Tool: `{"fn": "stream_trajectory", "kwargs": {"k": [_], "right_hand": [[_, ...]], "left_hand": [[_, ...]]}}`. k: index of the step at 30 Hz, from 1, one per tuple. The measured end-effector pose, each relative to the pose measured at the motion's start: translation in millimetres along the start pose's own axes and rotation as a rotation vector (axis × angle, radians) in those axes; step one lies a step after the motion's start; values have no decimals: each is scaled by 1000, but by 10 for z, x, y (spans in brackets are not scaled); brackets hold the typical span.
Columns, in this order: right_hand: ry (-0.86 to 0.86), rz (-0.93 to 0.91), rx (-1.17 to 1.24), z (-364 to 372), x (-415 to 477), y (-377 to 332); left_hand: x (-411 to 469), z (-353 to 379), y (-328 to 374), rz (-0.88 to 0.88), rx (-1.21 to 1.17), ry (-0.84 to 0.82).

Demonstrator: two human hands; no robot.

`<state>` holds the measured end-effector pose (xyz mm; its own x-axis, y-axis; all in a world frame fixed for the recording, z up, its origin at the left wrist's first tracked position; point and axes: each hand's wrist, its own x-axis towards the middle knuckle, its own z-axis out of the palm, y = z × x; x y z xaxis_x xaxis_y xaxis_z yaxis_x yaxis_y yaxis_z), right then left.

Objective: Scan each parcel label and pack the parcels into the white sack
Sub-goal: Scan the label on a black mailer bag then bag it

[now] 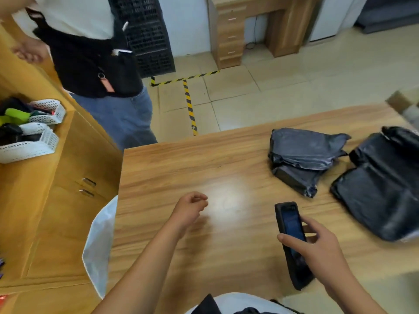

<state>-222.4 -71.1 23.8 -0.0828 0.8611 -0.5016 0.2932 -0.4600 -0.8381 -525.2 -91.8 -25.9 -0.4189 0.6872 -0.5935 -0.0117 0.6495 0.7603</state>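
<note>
My right hand grips a black handheld scanner with a lit screen, held over the near right part of the wooden table. My left hand hovers over the table's middle, fingers loosely curled, holding nothing. A grey-blue parcel in plastic wrap lies at the far right. Beside it, at the right edge, lies a larger black parcel. No label shows on either. The white sack hangs off the table's left edge, only partly visible.
A person in a black apron and jeans stands at the far left corner of the table. A wooden cabinet on the left carries white baskets of small items. A wooden desk stands across the tiled floor.
</note>
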Motion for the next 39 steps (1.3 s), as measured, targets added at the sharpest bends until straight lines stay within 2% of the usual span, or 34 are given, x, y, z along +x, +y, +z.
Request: {"fn": "stream_trajectory", "kwargs": {"k": [12,15,18,23,26,32,35,39], "right_hand": [[185,103,195,-1411,267,527],[203,109,257,-1639,306,662],[213,123,265,-1820,340,814],[244,124,245,-2049,377,1021],[252,132,252,-2157,401,1112],[260,121,226,-2250,405,1194],[244,97,209,-2274,392,1158],[210,65,185,-2274,372,1108]], "left_hand": [[251,2252,1264,570,708,-166],[349,2693,1477,667,869,-124],[459,3003,1634,683,953,-24],[651,3223,1775,610,1096,114],[742,3242,1771,592,1164,121],[813,3277,1714,687,1278,172],[821,3256,1692,697,1236,140],[701,3127,1675,726,1048,132]]}}
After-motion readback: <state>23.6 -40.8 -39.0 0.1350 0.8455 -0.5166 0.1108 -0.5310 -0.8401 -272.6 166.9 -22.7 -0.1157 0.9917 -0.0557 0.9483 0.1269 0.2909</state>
